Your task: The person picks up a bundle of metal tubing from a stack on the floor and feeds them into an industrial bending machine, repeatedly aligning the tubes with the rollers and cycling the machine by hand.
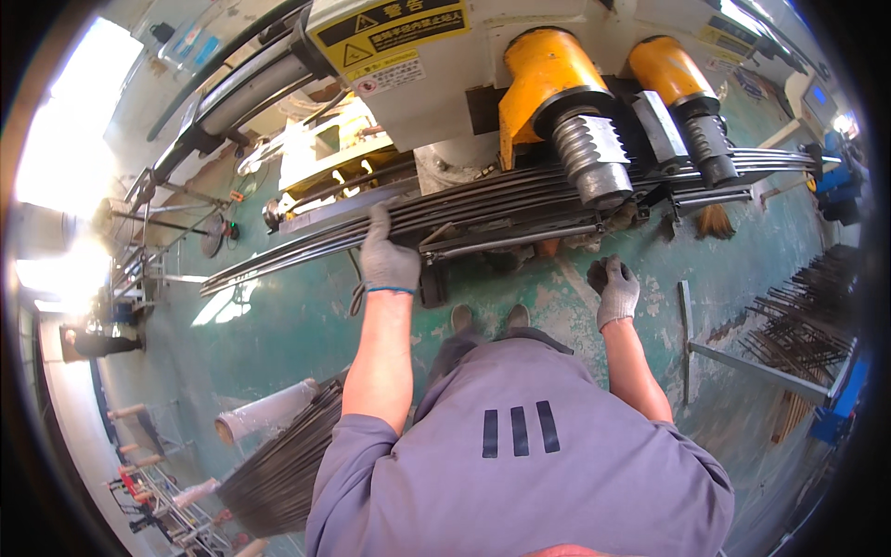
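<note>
My left hand, in a pale knit glove with a blue cuff edge, is at the left part of a bundle of long dark metal rods. One finger points up over the rods; the others seem to curl round them, partly hidden. The rods run across in front of me, under two ribbed metal rollers on orange housings. Nearer me, apart from the rods, is my right hand, gloved too. Its fingers are curled in and dark at the tips; whether they hold anything is hidden.
A white machine body with yellow warning labels stands ahead. Behind me to the left lie a dark rod stack and a wrapped roll. On the right are more rods and a metal frame. A broom head rests beyond the rods.
</note>
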Demonstrator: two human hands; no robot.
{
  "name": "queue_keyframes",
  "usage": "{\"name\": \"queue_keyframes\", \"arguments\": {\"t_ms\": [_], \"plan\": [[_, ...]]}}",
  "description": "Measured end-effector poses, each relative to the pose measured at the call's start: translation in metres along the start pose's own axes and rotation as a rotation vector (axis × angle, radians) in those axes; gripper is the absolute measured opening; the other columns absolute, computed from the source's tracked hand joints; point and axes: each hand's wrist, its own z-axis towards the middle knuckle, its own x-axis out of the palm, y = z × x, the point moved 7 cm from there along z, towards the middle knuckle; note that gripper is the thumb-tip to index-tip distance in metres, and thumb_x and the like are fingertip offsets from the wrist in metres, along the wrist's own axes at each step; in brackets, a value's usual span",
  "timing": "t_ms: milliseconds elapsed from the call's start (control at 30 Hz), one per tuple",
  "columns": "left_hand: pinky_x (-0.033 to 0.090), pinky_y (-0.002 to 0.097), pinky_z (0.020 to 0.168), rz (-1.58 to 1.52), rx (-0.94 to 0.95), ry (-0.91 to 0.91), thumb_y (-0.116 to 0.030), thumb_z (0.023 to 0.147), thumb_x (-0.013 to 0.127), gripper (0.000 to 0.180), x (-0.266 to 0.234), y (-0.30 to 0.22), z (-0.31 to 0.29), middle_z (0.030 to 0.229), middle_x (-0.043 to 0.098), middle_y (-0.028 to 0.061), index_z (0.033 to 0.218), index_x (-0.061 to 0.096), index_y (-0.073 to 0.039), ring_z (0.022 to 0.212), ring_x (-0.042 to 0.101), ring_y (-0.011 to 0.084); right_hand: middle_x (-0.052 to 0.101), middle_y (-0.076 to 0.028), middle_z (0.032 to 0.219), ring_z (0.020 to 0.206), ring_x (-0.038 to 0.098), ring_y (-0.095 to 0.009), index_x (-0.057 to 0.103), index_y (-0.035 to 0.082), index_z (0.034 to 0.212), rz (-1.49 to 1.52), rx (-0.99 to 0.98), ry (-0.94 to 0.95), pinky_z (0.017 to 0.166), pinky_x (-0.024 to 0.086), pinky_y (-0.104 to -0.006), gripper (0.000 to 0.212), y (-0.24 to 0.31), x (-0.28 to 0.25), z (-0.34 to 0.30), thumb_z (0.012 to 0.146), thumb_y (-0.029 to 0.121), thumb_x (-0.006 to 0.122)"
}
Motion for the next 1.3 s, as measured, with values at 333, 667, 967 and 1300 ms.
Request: {"name": "queue_keyframes", "arguments": {"t_ms": [333,667,967,1300], "plan": [[0.042,0.0564,0.120,-0.223,-0.055,0.074,-0.036,0.105,0.065,0.054,-0.051,-0.092,-0.020,0.145,0.063,0.0182,0.144,0.056,-0.001,0.136,0.057,0.0399,0.072,-0.005,0.096,0.080,0.071,-0.020,0.071,0.004,0.107,-0.199,0.079,0.017,0.069,0.059,-0.0337,0.030,-0.059,-0.033,0.004,0.102,0.033,0.075],[0.052,0.0593,0.106,-0.078,0.363,-0.284,-0.048,0.110,0.053,0.046,-0.265,-0.389,0.037,0.125,0.069,0.0168,0.121,0.066,-0.005,0.116,0.067,0.0382,0.062,-0.007,0.069,0.049,0.054,-0.021,0.062,0.003,0.088,-0.406,0.285,-0.358,0.042,0.038,-0.0350,0.031,-0.168,-0.140,-0.057,0.107,0.027,0.064],[0.059,0.0540,0.097,0.128,0.370,-0.378,-0.016,0.110,0.054,0.019,-0.318,-0.450,0.059,0.115,0.070,0.0153,0.123,0.060,-0.004,0.107,0.071,0.0334,0.060,-0.006,0.066,0.046,0.052,-0.020,0.059,0.007,0.084,-0.405,0.342,-0.352,0.041,0.035,-0.0354,0.030,-0.211,-0.099,-0.115,0.107,0.026,0.062],[0.058,0.0573,0.098,0.223,0.256,-0.281,-0.025,0.110,0.058,0.027,-0.319,-0.455,0.045,0.123,0.069,0.0149,0.129,0.062,-0.006,0.113,0.069,0.0347,0.065,-0.007,0.068,0.051,0.057,-0.017,0.068,0.003,0.087,-0.624,0.128,-0.251,0.044,0.040,-0.0343,0.028,-0.182,-0.036,-0.085,0.101,0.027,0.064]]}}
